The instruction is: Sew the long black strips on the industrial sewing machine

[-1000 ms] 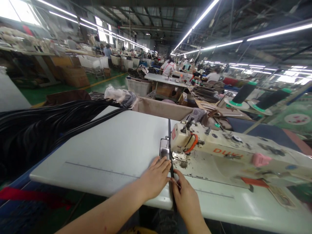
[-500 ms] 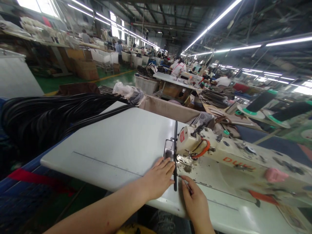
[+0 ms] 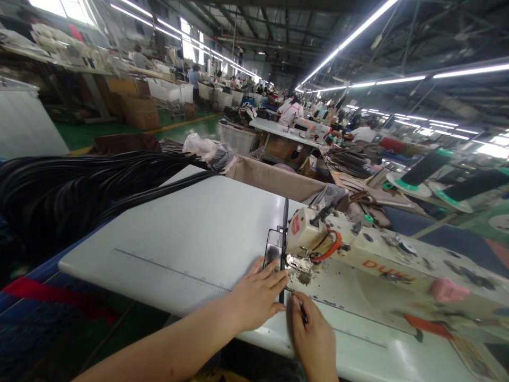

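A narrow black strap (image 3: pixel 286 212) runs front to back across the white sewing table, under the head of the sewing machine (image 3: pixel 304 228). My left hand (image 3: pixel 258 297) lies flat with fingers spread, its fingertips pressing over the strap beside the metal plate (image 3: pixel 273 246). Just right of the strap's near end, my right hand (image 3: pixel 314 334) is closed around a small dark metal tool (image 3: pixel 304 314). A thin tip pokes out toward the strap; most of the tool is hidden by the fingers, so its kind cannot be made out.
A large heap of black straps (image 3: pixel 71 185) lies at the left, some reaching onto the table (image 3: pixel 167 228). Behind the table stands a fabric-lined bin (image 3: pixel 274 178). Thread cones (image 3: pixel 427 167) are at the right. A person (image 3: pixel 290 110) sits at another machine farther back.
The strap's near end has shifted slightly away from me, and the left hand now covers more of it. My right hand has moved a little left and nearer to me.
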A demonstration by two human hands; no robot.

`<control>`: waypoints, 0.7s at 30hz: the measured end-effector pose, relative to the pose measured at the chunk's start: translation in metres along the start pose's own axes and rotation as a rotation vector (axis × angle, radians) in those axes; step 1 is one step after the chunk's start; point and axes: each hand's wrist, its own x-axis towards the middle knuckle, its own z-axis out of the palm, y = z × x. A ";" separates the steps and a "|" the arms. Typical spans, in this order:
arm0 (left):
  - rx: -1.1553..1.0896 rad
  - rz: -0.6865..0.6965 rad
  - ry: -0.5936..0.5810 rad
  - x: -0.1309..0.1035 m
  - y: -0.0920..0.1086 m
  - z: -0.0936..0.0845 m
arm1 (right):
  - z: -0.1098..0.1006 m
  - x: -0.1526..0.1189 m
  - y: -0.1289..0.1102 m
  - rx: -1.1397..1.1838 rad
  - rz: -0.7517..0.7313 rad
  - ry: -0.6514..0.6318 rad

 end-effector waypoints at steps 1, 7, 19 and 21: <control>0.008 -0.013 0.002 -0.002 0.000 -0.001 | 0.000 0.000 0.000 -0.005 -0.007 -0.002; 0.050 -0.095 0.044 -0.036 -0.008 -0.016 | 0.001 -0.002 0.002 0.011 -0.029 -0.006; 0.389 0.189 0.144 -0.164 -0.019 -0.014 | 0.000 -0.002 0.026 0.055 0.146 0.123; 0.376 0.285 0.176 -0.189 -0.028 -0.006 | -0.003 0.001 0.035 0.001 0.105 0.189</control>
